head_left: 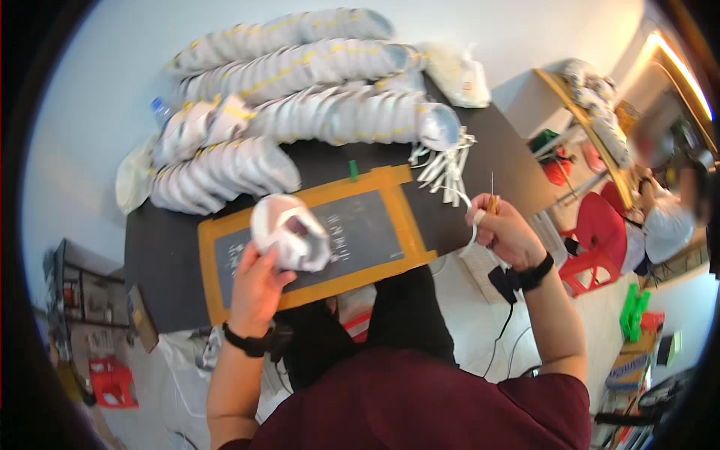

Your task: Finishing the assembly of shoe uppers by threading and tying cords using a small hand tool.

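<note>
Our left hand (256,289) gripped a white shoe upper (281,217) over the dark surface (517,165). Our right hand (507,232) clasped a wooden-handled awl (493,203) and a white strip (473,229).

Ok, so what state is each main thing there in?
White curved fabric-like piece: held in the left hand.
Brown-handled thin metal spike: held in the right hand, tip up.
Rows of similar white curved pieces: nested together.
Thin white strips: splayed on the black table.
Dark rectangular panel, orange-taped border: lying flat.
White plastic bag: standing; open or shut, unclear.
</note>
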The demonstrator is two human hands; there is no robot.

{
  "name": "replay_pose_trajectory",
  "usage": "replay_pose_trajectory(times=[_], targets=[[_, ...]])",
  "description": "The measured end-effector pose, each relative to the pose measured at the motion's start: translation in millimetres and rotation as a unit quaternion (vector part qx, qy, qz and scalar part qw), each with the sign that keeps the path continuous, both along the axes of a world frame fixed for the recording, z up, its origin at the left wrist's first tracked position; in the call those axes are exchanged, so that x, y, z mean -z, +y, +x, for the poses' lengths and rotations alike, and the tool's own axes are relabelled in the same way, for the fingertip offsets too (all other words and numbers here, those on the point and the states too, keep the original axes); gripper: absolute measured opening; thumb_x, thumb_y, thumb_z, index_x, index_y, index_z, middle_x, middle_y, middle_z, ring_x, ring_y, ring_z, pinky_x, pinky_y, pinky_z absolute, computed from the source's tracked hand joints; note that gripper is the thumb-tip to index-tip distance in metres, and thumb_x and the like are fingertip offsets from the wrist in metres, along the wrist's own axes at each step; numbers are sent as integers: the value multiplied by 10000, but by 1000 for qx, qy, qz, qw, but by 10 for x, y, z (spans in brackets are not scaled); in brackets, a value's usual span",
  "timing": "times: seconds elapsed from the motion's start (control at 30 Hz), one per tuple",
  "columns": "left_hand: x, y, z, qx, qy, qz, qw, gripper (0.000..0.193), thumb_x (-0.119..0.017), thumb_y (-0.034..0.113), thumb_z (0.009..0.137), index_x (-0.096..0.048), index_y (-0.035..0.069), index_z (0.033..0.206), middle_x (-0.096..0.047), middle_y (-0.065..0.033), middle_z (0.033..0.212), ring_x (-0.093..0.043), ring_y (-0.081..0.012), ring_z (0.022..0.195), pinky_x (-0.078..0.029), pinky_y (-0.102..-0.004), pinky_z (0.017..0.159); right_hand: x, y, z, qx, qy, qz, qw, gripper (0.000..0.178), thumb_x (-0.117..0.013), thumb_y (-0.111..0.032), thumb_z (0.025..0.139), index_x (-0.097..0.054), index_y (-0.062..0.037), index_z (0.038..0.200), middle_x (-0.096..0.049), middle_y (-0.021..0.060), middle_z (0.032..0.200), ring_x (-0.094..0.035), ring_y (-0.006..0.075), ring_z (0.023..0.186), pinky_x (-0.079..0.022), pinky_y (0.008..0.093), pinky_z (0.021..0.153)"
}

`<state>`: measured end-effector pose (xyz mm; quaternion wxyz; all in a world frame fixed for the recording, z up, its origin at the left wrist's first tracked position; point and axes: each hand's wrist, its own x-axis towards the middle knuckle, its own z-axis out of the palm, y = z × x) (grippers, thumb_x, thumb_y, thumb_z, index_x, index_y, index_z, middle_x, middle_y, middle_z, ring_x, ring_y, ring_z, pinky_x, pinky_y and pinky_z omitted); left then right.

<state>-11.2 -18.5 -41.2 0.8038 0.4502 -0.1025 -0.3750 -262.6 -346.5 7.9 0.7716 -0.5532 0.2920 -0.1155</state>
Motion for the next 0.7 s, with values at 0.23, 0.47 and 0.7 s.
replay_pose_trajectory(times=[0.23,0.47,0.7], targets=[[-73,42,-192,30,-26,35,999,240,-572,81,943,-562,48,1181,-642,-50,1089,-624,-124,913,-519,-271,779,-167,1010,752,-174,-8,-155,973,123,-607,-81,913,-590,-34,1025,-596,13,860,-526,82,780,-451,244,718],[-101,213,-266,58,-34,40,997,254,-624,71,902,-579,37,1150,-633,-20,1005,-541,-74,802,-461,-240,729,-217,1197,1034,-240,-14,-282,929,86,-630,-89,884,-625,-15,925,-601,42,872,-551,124,832,-461,284,775],[-59,268,-332,42,-17,66,997,245,-686,120,887,-610,53,1110,-625,13,931,-502,-48,750,-391,-198,663,-57,1186,1090,-235,-21,-390,890,119,-656,-95,831,-629,-28,926,-610,127,903,-600,247,828,-478,336,765]])
